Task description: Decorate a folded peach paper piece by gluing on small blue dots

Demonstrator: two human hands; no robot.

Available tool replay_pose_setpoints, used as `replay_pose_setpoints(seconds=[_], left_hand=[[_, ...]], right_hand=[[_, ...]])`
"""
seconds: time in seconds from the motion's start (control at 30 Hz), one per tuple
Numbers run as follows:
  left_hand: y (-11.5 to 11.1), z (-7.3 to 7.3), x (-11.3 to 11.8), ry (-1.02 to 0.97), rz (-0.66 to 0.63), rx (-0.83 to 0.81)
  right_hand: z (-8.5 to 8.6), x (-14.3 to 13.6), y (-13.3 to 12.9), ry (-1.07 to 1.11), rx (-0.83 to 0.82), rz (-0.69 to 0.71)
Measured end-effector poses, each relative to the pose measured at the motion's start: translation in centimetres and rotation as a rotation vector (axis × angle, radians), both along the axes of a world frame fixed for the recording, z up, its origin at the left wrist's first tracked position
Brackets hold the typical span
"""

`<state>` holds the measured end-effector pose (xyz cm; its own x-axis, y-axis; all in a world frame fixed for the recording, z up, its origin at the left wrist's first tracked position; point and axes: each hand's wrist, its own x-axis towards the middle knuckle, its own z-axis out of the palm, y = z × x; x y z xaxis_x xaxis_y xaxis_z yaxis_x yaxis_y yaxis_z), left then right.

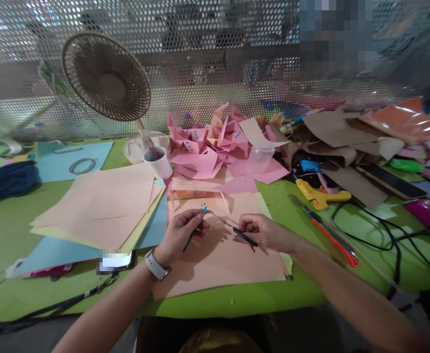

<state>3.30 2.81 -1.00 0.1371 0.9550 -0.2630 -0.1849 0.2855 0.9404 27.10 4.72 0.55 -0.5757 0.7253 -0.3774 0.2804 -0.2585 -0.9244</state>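
Note:
My left hand (186, 226) pinches a narrow blue paper strip (189, 240), its fingers closed, above a peach sheet (215, 269). In my right hand (257, 231) is a thin tool with a black handle (246, 237), gripped in closed fingers. The tool's metal end points left and meets the small blue piece (205, 210) at my left fingertips. Whether the tool is scissors or tweezers I cannot tell. Small blue dots lie just beyond my left fingertips, near a folded peach strip (196, 194).
Stacked peach sheets (97, 206) lie left, below a fan (107, 78) and white cup (158, 163). Pink folded papers (200, 139) are piled behind. At right are a yellow glue gun (321, 196), an orange-handled cutter (336, 240), black cables (393, 235) and a phone (391, 181).

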Motion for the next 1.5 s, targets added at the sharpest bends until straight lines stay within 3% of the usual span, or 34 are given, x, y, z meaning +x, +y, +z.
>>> replay_pose_setpoints(seconds=[0.43, 1.07, 1.27, 1.5], left_hand=[[0.0, 0.4, 0.1, 0.086, -0.009, -0.019], [0.0, 0.5, 0.2, 0.079, 0.002, -0.016], [0.1, 0.5, 0.1, 0.060, 0.014, -0.001], [0.0, 0.5, 0.1, 0.013, 0.029, 0.018]], right_hand=[[0.5, -0.1, 0.1, -0.008, -0.010, -0.027], [0.1, 0.1, 0.1, -0.009, 0.014, -0.012], [0.7, -0.1, 0.1, 0.022, -0.037, -0.044], [1.1, 0.1, -0.1, -0.030, -0.050, 0.030]])
